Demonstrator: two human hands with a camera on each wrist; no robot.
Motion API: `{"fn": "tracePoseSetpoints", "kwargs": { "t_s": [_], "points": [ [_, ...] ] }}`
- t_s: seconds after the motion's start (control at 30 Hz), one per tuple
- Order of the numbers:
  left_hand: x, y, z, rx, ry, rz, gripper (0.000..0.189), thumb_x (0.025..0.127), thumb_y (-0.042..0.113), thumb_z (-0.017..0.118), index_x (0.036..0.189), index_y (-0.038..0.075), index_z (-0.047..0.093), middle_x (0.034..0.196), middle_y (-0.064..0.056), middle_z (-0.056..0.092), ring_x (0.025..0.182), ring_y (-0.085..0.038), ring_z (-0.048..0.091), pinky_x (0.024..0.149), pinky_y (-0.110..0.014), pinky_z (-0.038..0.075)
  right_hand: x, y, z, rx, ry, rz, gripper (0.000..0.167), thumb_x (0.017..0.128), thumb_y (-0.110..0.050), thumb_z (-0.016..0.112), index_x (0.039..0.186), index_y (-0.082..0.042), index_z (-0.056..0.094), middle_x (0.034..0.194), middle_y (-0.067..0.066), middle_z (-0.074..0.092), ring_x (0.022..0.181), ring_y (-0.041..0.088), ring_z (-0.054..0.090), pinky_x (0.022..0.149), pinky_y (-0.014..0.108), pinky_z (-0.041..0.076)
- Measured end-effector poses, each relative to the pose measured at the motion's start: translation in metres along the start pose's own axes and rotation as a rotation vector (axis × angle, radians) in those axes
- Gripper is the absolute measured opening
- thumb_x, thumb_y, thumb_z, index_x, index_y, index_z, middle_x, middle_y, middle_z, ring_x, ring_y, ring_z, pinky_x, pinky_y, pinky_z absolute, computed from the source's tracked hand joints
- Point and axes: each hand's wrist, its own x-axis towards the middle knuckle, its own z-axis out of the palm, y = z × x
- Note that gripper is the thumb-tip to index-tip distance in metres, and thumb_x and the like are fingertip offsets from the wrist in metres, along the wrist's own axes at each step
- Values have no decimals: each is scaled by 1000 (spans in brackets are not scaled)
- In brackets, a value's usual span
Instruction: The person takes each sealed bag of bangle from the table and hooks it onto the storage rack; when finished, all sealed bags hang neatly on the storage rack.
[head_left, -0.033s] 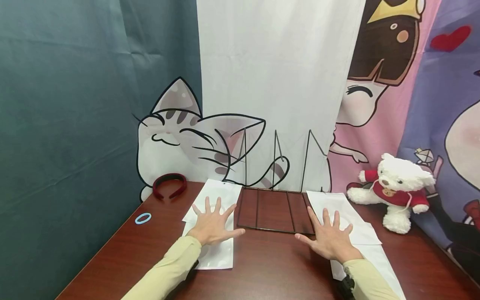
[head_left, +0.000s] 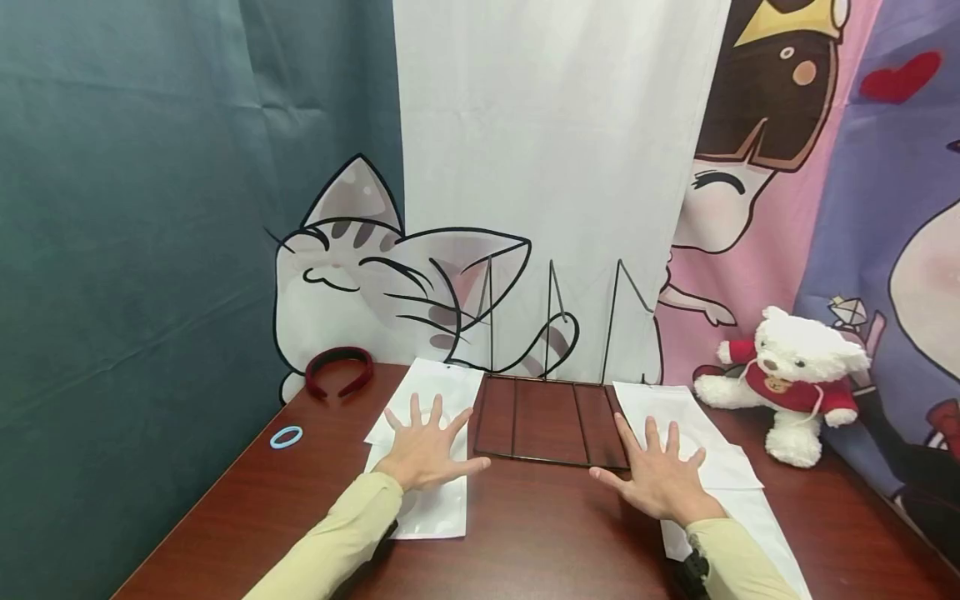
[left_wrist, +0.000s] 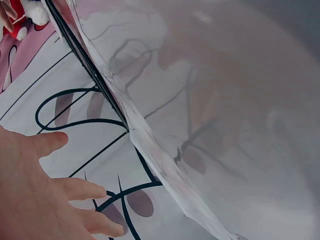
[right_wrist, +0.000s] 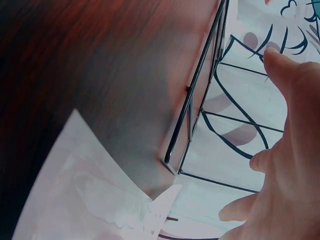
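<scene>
Fingers spread wide, my left hand [head_left: 426, 450] is over the left pair of glossy white flat packets [head_left: 438, 518], which overlap on the table. My right hand [head_left: 660, 479], also with straight spread fingers, is over a similar right pair of white packets [head_left: 757, 533]. Neither hand holds anything. Between the two pairs is a black wire rack [head_left: 550, 460] with several thin upright dividers at its back. The left wrist view has my left hand [left_wrist: 45, 190] at its lower left; the right wrist view has my right hand [right_wrist: 290, 130] at its right side.
On the reddish-brown table [head_left: 540, 542], a dark red headband [head_left: 340, 354] and a light blue ring [head_left: 286, 437] lie at the left. A white teddy bear [head_left: 802, 354] in a red top sits at the right. A cartoon-printed curtain [head_left: 555, 150] hangs behind the table.
</scene>
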Motion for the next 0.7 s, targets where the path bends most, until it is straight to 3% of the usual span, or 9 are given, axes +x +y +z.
{"fn": "tracePoseSetpoints", "kwargs": {
  "t_s": [0.4, 0.57, 0.7],
  "points": [
    [3, 3, 2, -110, -37, -19, 93, 78, 87, 46, 155, 37, 35, 163, -21, 31, 148, -57, 23, 107, -82, 19, 10, 12, -4, 31, 3, -6, 97, 87, -78, 49, 158, -14, 28, 152, 40, 32, 139, 69, 20, 95, 87, 23],
    [13, 9, 0, -192, -60, 20, 91, 82, 82, 50, 157, 32, 34, 163, -22, 31, 147, -56, 27, 114, -73, 22, 23, 24, -14, 49, -4, -28, 93, 91, -72, 49, 156, -8, 30, 149, 42, 34, 137, 70, 22, 97, 83, 29],
    [22, 13, 1, -246, -87, 79, 82, 89, 66, 58, 156, 24, 36, 160, -23, 36, 145, -52, 35, 113, -65, 34, 36, 40, -14, 75, -19, -42, 87, 95, -61, 53, 155, -3, 28, 147, 45, 34, 136, 71, 23, 95, 80, 34]
  ]
}}
